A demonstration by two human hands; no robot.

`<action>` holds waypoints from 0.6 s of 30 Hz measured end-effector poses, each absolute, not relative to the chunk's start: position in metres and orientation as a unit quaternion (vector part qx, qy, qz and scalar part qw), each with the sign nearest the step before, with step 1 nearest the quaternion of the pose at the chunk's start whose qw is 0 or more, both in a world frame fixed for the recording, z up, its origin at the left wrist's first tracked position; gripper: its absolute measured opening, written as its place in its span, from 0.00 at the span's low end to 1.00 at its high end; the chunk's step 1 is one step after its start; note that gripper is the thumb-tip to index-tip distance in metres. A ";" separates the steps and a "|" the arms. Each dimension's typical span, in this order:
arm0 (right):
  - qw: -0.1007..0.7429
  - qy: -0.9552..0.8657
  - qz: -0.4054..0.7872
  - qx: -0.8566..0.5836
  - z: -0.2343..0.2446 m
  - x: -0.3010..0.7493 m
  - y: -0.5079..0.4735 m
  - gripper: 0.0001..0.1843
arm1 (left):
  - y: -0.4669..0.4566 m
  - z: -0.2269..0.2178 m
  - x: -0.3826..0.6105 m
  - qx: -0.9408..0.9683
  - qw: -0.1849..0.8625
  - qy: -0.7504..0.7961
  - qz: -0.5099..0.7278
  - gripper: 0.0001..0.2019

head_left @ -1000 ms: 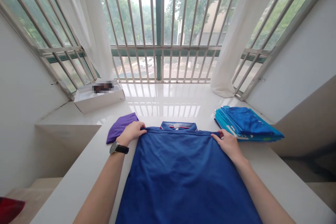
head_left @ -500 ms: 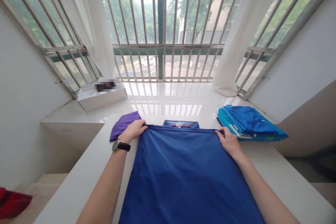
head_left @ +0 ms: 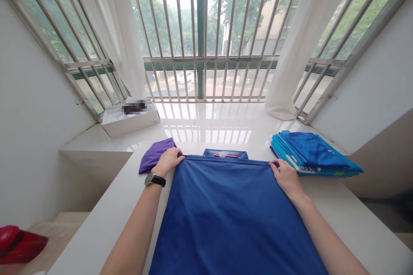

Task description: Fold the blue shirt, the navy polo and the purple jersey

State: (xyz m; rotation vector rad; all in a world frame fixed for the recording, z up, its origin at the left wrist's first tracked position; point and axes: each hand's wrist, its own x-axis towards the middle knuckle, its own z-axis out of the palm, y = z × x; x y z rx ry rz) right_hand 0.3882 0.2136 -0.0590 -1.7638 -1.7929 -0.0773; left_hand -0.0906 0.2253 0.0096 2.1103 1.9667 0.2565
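Note:
A dark blue polo shirt (head_left: 226,210) lies spread on the white table (head_left: 106,219), its collar (head_left: 225,154) at the far end. My left hand (head_left: 168,160), with a black watch on the wrist, pinches the folded edge at the shirt's far left corner. My right hand (head_left: 286,176) grips the same edge at the far right corner. Both hands are closed on the fabric. A purple folded cloth (head_left: 155,154) lies just left of my left hand.
A stack of folded blue and turquoise garments (head_left: 312,154) sits at the table's right. A white box (head_left: 130,119) rests on the glossy window ledge (head_left: 209,124) beyond. Barred windows and white curtains stand behind. A red object (head_left: 19,245) lies on the floor, lower left.
The view has drifted slightly, so everything sits a little further right. Both hands keep their hold on the shirt's far edge, which now lies a bit straighter.

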 end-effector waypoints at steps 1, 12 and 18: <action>0.309 -0.677 -0.053 -0.666 -0.056 0.386 0.212 0.18 | 0.226 0.009 -0.091 0.724 0.123 0.673 0.087 0.10; 0.305 -0.742 -0.004 -0.597 -0.056 0.383 0.212 0.16 | 0.222 0.007 -0.085 0.715 0.118 0.685 0.072 0.08; 0.315 -0.734 0.012 -0.602 -0.061 0.387 0.216 0.17 | 0.223 0.006 -0.083 0.717 0.112 0.686 0.052 0.09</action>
